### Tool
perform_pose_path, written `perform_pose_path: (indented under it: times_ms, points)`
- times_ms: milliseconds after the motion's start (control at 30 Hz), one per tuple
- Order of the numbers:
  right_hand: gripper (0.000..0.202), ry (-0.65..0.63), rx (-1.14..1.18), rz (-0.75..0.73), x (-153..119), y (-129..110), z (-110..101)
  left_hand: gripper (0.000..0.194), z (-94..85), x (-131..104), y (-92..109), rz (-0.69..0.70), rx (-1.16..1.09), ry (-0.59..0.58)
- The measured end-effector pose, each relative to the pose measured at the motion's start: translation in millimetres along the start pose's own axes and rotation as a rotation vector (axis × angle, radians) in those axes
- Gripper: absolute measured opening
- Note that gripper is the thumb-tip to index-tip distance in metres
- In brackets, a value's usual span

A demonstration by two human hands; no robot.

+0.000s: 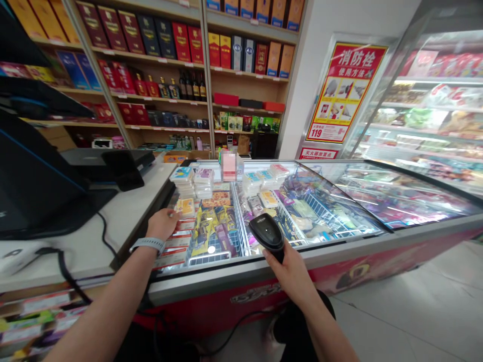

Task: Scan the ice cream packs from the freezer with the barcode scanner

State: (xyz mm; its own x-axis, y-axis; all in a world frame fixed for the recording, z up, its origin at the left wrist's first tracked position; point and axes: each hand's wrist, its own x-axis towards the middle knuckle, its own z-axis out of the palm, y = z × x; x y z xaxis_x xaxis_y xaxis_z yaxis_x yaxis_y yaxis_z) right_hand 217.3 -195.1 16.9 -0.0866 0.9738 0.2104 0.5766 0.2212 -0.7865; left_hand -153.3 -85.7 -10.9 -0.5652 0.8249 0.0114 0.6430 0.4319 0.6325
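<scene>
My right hand is wrapped around the handle of a black barcode scanner, held above the near edge of the freezer. My left hand, with a pale watch band at the wrist, rests at the left side of the freezer top. Its fingers are curled, and their tips meet the lower left of a small orange-and-white pack; whether they grip anything is hidden. Beside that hand lies a column of red-and-white price cards. Stacks of white packs stand farther back on the glass.
The chest freezer holds wire baskets of wrapped ice creams. At left, a counter carries a black checkout terminal and a cable. Shelves of boxed bottles line the back wall. A dark cable hangs low in front.
</scene>
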Motion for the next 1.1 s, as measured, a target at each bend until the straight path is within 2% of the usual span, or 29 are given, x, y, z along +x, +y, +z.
perform_pose_path:
  times_ms: [167, 267, 367, 467, 633, 767, 867, 933, 1100]
  points:
    - [0.025, 0.011, 0.023, 0.010, -2, 4, -3, 0.054, -6.9, -16, 7, 0.084, 0.176, 0.107]
    - [0.026, 0.030, 0.023, 0.024, -3, 6, -5, 0.052, 1.2, -28, 24, 0.258, 0.255, 0.118]
    - [0.026, 0.056, 0.035, 0.026, -4, 10, -11, 0.046, 20.8, -41, 56, 0.470, 0.267, 0.077]
    - [0.026, 0.092, 0.055, 0.032, -6, 16, -19, 0.050, 49.0, -57, 102, 0.555, 0.280, 0.013]
    - [0.031, 0.159, 0.040, 0.085, -15, 31, -38, 0.069, 106.6, -83, 184, 0.528, 0.341, -0.080]
    - [0.034, 0.207, 0.031, 0.118, -24, 43, -53, 0.089, 153.5, -92, 228, 0.465, 0.336, -0.079]
    - [0.034, 0.233, 0.041, 0.112, -30, 48, -63, 0.093, 179.4, -94, 245, 0.415, 0.342, -0.054]
    - [0.034, 0.244, 0.035, 0.122, -32, 51, -67, 0.091, 189.9, -94, 251, 0.384, 0.349, -0.043]
    - [0.032, 0.253, 0.020, 0.148, -35, 57, -71, 0.086, 195.7, -92, 257, 0.359, 0.372, -0.061]
